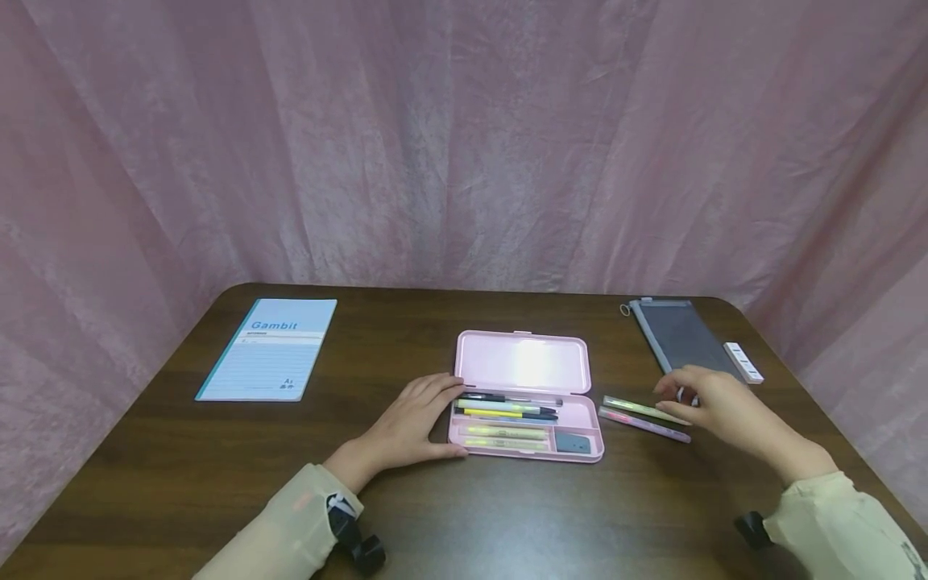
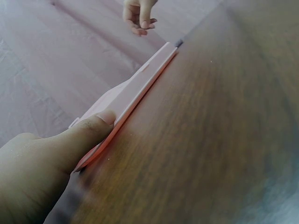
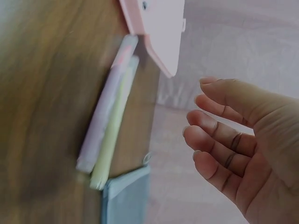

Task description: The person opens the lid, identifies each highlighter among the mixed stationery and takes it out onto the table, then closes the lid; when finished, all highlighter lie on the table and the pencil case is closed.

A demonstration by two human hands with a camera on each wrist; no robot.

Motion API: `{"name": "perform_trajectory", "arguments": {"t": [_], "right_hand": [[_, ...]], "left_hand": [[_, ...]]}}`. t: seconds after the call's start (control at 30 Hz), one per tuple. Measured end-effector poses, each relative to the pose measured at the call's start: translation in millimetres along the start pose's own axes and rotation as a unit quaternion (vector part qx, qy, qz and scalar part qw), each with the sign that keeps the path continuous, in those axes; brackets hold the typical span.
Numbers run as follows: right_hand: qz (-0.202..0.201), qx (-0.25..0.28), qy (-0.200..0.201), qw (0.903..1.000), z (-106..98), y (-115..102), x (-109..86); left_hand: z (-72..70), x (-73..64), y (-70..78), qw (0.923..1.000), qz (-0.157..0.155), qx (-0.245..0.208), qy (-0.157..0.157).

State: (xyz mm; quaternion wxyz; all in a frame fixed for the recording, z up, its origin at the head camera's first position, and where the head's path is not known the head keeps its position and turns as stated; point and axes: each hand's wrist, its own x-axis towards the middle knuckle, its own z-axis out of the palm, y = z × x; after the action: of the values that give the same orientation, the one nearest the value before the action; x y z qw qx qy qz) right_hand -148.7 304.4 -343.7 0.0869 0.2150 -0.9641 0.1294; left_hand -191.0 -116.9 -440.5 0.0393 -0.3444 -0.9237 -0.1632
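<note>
A pink pencil case [image 1: 522, 457] lies with its lid [image 1: 522, 362] up, holding several pens [image 1: 507, 407], two yellow highlighters [image 1: 507, 437] and a grey-blue eraser [image 1: 573, 442]. My left hand [image 1: 406, 423] holds the case at its left end, thumb [image 2: 96, 126] against the front edge and fingers at the back left corner. To the right of the case, a green highlighter [image 1: 645, 409] and a pink-purple one [image 1: 644, 424] lie side by side. My right hand [image 1: 714, 403] hovers near their right ends, fingers loosely bent, with nothing between them in the right wrist view.
A grey zip pouch [image 1: 681, 334] lies at the back right, beside a small white block [image 1: 743, 362] with dark marks. At the left is a light-blue notebook [image 1: 268, 350]. Pink curtains [image 1: 464, 161] hang behind the brown table [image 1: 464, 515].
</note>
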Motion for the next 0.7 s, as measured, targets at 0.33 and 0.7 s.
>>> {"name": "perform_trajectory", "arguments": {"t": [0.33, 0.7], "right_hand": [[-0.006, 0.043, -0.050, 0.9978, 2, -31, 30.8], [-0.025, 0.063, -0.081, 0.9944, 26, -61, 56.5]], "left_hand": [[0.7, -0.1, -0.6, 1.0000, 0.002, 0.003, 0.000], [-0.4, 0.3, 0.3, 1.0000, 0.003, -0.002, 0.001]]}}
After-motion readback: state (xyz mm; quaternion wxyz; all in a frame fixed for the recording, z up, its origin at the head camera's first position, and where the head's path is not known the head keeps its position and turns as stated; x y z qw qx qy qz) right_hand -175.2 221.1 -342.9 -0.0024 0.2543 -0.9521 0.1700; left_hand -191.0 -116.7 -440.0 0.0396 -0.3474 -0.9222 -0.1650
